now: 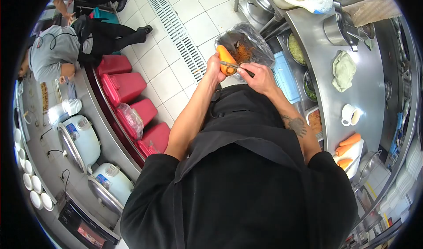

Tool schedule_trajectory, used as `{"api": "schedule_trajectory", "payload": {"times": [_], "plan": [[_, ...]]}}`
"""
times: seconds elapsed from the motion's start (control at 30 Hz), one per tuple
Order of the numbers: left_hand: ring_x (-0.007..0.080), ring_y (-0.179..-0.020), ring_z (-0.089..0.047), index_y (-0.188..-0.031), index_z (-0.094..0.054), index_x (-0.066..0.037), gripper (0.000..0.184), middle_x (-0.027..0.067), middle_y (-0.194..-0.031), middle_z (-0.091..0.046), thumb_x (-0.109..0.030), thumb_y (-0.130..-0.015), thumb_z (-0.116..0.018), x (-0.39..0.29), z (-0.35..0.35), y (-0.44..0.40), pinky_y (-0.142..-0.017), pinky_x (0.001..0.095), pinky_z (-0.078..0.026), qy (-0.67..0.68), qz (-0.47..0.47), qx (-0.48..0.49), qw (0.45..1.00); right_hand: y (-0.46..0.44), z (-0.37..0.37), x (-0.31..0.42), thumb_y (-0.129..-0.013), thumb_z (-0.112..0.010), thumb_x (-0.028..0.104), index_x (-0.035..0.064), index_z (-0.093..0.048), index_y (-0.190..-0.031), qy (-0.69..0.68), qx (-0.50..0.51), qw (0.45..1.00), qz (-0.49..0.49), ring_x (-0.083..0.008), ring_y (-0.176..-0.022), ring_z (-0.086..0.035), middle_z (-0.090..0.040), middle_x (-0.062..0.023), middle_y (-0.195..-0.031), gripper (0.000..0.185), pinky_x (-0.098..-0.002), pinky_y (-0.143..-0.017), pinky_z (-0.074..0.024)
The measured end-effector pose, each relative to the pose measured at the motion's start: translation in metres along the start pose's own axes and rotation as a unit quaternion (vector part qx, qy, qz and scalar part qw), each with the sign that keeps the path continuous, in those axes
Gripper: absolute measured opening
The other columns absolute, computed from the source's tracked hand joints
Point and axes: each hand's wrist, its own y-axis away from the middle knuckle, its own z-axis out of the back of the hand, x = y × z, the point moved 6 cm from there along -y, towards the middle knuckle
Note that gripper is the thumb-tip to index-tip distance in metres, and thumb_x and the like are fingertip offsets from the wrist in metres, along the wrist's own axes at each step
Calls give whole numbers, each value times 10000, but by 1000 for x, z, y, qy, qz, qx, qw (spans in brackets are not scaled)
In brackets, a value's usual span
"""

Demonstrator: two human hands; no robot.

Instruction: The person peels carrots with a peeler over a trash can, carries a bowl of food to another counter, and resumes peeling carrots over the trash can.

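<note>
My left hand (214,68) is closed around the lower part of a thick orange carrot (225,56), which points up and away from me. My right hand (261,78) grips the dark handle of a peeler (232,65), whose blade end lies across the carrot. Both hands are above a bin lined with a clear plastic bag (262,41). Orange shavings (243,54) lie inside that bag. On a white board (355,157) on the right counter rest several more carrots (349,139).
To my right, a steel counter (328,63) carries a green cloth (343,71), a white mug (350,115) and a steel pot (334,30). Red lidded bins (125,86) and rice cookers (81,138) stand left. Two people work at upper left, one in a grey shirt (53,52). A floor drain (169,24) runs ahead.
</note>
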Motion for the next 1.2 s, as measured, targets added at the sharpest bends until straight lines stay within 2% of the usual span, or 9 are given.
{"api": "schedule_trajectory", "payload": {"times": [0.27, 0.47, 0.57, 0.63, 0.67, 0.8, 0.97, 1.03, 1.2], "plan": [[265, -843, -610, -1132, -486, -19, 386, 141, -952, -593, -335, -1040, -284, 4, 0, 2, -757, 441, -539, -13, -1, 2, 1000, 2, 0, -9, -897, -623, 362, 51, -717, -965, -9, 12, 1000, -2, -340, -868, -667, -704, -140, -918, 332, -389, -766, -525], [246, -739, -612, -1122, -494, -14, 411, 128, -906, -599, -369, -1041, -303, 7, -5, 28, -655, 397, -546, -102, -1, 19, 995, -10, -22, -35, -914, -610, 368, 22, -702, -998, -113, 101, 982, -110, -294, -874, -691, -705, -168, -902, 368, -356, -772, -519], [236, -693, -614, -1105, -506, -18, 424, 117, -866, -603, -389, -1039, -312, 20, 3, 31, -608, 373, -539, -111, 37, 48, 992, -29, -36, -67, -935, -595, 345, 17, -699, -958, -137, 6, 989, -49, -172, -681, -629, -680, -118, -745, 344, -334, -647, -483], [227, -685, -621, -1091, -515, -23, 430, 113, -841, -606, -401, -1038, -316, 26, 3, 34, -596, 364, -535, -109, 60, 77, 989, -40, -51, -94, -944, -577, 366, 20, -691, -877, -141, 84, 973, -161, -131, -564, -522, -577, -51, -602, 370, -317, -556, -427], [227, -685, -621, -1091, -515, -23, 430, 113, -841, -606, -401, -1038, -316, 27, 4, 35, -596, 364, -535, -110, 62, 77, 989, -46, -61, -113, -947, -571, 380, 20, -672, -812, -127, 63, 979, -146, -107, -533, -493, -502, -14, -548, 397, -297, -525, -398], [242, -699, -627, -1134, -495, -26, 433, 134, -870, -605, -410, -1037, -320, 19, -5, 42, -636, 394, -551, -123, 60, 105, 985, -46, -78, -158, -896, -575, 484, 63, -715, -919, -127, 75, 941, -303, -266, -757, -661, -673, -147, -757, 445, -397, -729, -489], [274, -767, -636, -1176, -477, -7, 408, 155, -958, -609, -359, -1041, -321, 9, 5, 10, -723, 435, -558, -59, 20, 48, 997, -32, -38, -85, -911, -580, 439, 72, -711, -928, -73, 12, 979, -187, -340, -787, -664, -684, -156, -790, 390, -396, -714, -505], [288, -843, -635, -1186, -470, 5, 414, 170, -1015, -602, -352, -1040, -319, 7, 14, -9, -761, 468, -550, -15, -15, 17, 1000, -20, -24, -47, -910, -597, 407, 71, -708, -958, -57, -12, 996, -72, -353, -825, -667, -690, -160, -829, 357, -402, -731, -516], [315, -903, -625, -1202, -453, -1, 451, 183, -1055, -585, -390, -1039, -295, 5, 1, -13, -787, 511, -540, -14, -4, -21, 1000, -7, -5, -20, -913, -622, 330, 15, -698, -995, 3, 7, 999, -32, -335, -906, -675, -695, -179, -965, 334, -377, -784, -527]]}}
